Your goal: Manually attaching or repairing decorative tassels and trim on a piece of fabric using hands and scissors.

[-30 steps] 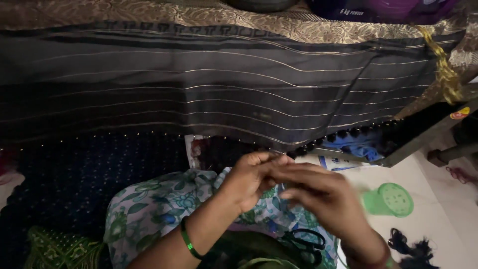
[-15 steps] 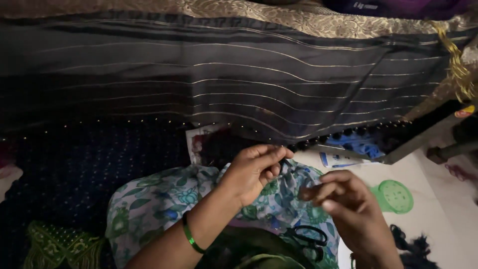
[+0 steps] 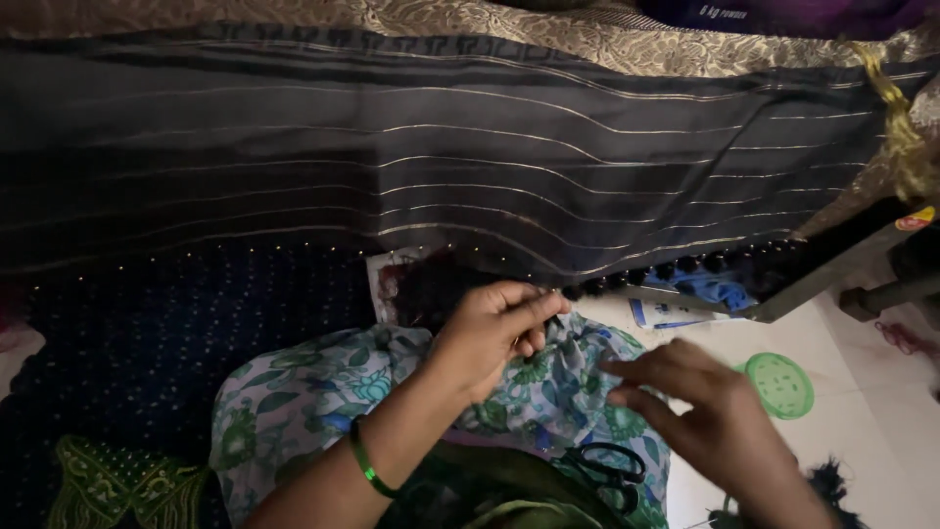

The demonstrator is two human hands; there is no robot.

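Surface: dark striped fabric (image 3: 470,157) stretched across; white floor (image 3: 862,421) at right.
Left hand (image 3: 494,328): pinching fabric's beaded edge (image 3: 676,266).
Right hand (image 3: 700,411): fingers spread, holding nothing.
Lap: scissors (image 3: 607,468).

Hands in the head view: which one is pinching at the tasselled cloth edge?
The left hand, with the green bangle on its wrist; its fingers pinch at the dark tassels. The right hand hovers lower, fingers spread.

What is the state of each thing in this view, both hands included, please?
Left hand: fingertips pinched at the dark fabric's tasselled edge.
Right hand: fingers spread, holding nothing visible.
Dark striped fabric: draped, hanging flat.
Scissors: lying on the lap, blades hidden.
Green bangle: on the left wrist.
Green round lid: flat on the floor.
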